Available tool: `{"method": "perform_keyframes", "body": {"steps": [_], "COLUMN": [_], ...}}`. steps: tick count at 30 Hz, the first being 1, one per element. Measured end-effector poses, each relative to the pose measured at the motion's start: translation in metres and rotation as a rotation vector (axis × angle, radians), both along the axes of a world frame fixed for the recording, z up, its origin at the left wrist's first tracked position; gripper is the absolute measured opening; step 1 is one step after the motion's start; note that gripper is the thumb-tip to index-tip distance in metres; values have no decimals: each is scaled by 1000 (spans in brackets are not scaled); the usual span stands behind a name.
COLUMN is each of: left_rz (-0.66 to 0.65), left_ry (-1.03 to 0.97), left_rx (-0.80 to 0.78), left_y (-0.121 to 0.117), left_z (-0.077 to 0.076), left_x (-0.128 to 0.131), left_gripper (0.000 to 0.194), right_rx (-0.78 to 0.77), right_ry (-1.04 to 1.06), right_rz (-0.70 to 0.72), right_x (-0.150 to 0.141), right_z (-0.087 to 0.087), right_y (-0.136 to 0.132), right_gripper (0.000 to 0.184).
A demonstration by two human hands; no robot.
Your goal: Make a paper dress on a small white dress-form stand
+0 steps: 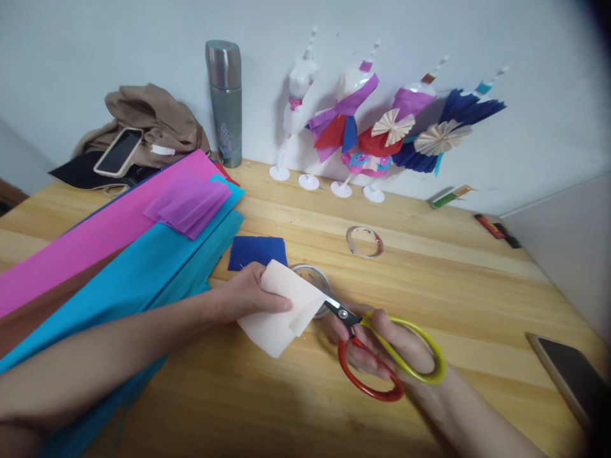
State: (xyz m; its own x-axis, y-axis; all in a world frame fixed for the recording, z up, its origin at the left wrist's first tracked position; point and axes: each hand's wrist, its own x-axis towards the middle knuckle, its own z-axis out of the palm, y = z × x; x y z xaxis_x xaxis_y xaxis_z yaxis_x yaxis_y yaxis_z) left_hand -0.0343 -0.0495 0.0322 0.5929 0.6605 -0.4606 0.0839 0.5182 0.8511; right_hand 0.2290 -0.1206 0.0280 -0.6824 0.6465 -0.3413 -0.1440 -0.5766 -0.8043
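Pinched between the thumb and fingers of my left hand (252,296) is a piece of pale cream paper (286,312), folded over on itself. My right hand (396,343) grips a pair of scissors (344,315) with one yellow and one red handle loop. The scissor blades point left and meet the paper's right edge; part of them is hidden behind it. Beneath the paper, a roll of tape (312,273) lies partly covered on the table. Just beyond my left hand rests a folded dark blue piece (258,252).
Long pink (105,222) and blue sheets (143,261) cover the left side, with folded purple paper (188,203) on top. Several decorated figures (341,127) stand along the wall beside a flask (224,105). Another tape ring (365,242) and a phone (568,375) lie to the right.
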Motion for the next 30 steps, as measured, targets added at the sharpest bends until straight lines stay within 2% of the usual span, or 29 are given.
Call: {"method": "perform_keyframes", "body": {"steps": [6,13,17,23,30], "left_rz": [-13,-34,-74,-211,-166], "left_ry": [-48,-36,-53,-191,-149], "left_rx": [-8,-44,-61,-76,-57], "left_y": [1,-2,-5,-12,-8], "left_z": [-12,-3,0,4,5], "left_x": [-1,-2,0,2,2], "left_gripper": [36,33,32,28,31], "right_rx": [-1,122,176,199,210], "right_ry": [-40,-131,-96,-56,-13], "right_rz": [11,99,127,94,23], "right_x": [3,7,3,-4,-1], "right_z": [-4,5,4,1,-10], "right_y": [-2,0,2,2,0], "right_gripper": [61,70,66,65,65]}}
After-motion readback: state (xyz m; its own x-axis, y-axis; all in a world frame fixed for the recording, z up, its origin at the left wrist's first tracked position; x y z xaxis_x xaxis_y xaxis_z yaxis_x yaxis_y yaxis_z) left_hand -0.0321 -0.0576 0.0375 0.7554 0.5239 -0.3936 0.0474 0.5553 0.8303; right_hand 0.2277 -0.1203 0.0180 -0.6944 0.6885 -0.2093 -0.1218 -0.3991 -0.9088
